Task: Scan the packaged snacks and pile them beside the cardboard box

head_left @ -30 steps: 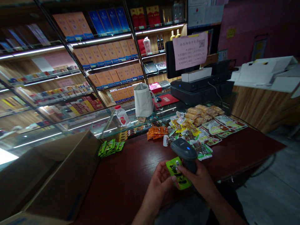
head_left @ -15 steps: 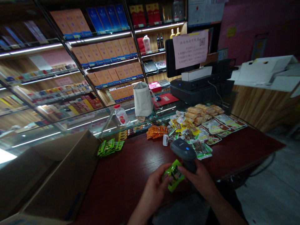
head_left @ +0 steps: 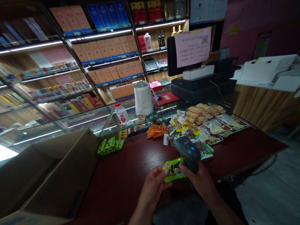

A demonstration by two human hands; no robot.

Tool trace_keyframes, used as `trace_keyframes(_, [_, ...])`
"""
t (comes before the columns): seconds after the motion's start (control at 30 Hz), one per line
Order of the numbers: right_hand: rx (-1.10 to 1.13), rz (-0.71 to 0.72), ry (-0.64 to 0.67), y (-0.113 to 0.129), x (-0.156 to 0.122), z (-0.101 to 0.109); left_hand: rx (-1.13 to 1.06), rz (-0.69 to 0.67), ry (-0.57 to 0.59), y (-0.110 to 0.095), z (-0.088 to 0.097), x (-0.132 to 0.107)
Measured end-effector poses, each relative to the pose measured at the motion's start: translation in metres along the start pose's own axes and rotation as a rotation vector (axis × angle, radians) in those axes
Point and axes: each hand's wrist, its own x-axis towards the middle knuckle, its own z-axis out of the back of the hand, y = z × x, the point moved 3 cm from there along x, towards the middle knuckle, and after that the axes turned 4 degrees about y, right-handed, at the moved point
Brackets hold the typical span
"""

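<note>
My left hand [head_left: 153, 184] pinches a small green snack packet [head_left: 173, 168] and holds it flat just under the nose of a dark handheld barcode scanner [head_left: 188, 150]. My right hand [head_left: 199, 181] is wrapped round the scanner's handle, and one of its fingers touches the packet's right edge. A blue light glows on top of the scanner. Both hands hover over the near edge of a dark red wooden counter [head_left: 131, 175].
A pile of green packets [head_left: 110, 146] lies at left; orange packets [head_left: 157, 130] and several mixed snack packs [head_left: 206, 125] lie behind the scanner. An open cardboard box [head_left: 58, 175] stands at left. Behind are a glass showcase, a white bag [head_left: 143, 98], a bottle [head_left: 121, 115] and a register [head_left: 199, 84].
My left hand has turned the green packet from upright to lying flat and raised it closer to the scanner's nose. The scanner shifted slightly to the right.
</note>
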Motion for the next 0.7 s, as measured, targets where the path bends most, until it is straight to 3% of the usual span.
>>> trace_keyframes(0.17, [0.02, -0.017, 0.002, -0.001, 0.001, 0.001, 0.013, -0.007, -0.001, -0.002, 0.0, -0.001])
trace_keyframes(0.33, [0.099, -0.025, 0.1, 0.004, 0.004, 0.0, -0.021, -0.074, -0.056, -0.014, 0.004, 0.002])
trace_keyframes(0.57, [0.126, -0.003, 0.244, 0.006, 0.004, -0.006, -0.004, -0.301, -0.208, -0.046, 0.021, 0.021])
trace_keyframes(0.7, [0.11, 0.013, 0.307, 0.008, -0.002, -0.01, 0.066, -0.444, -0.292, -0.053, 0.035, 0.031])
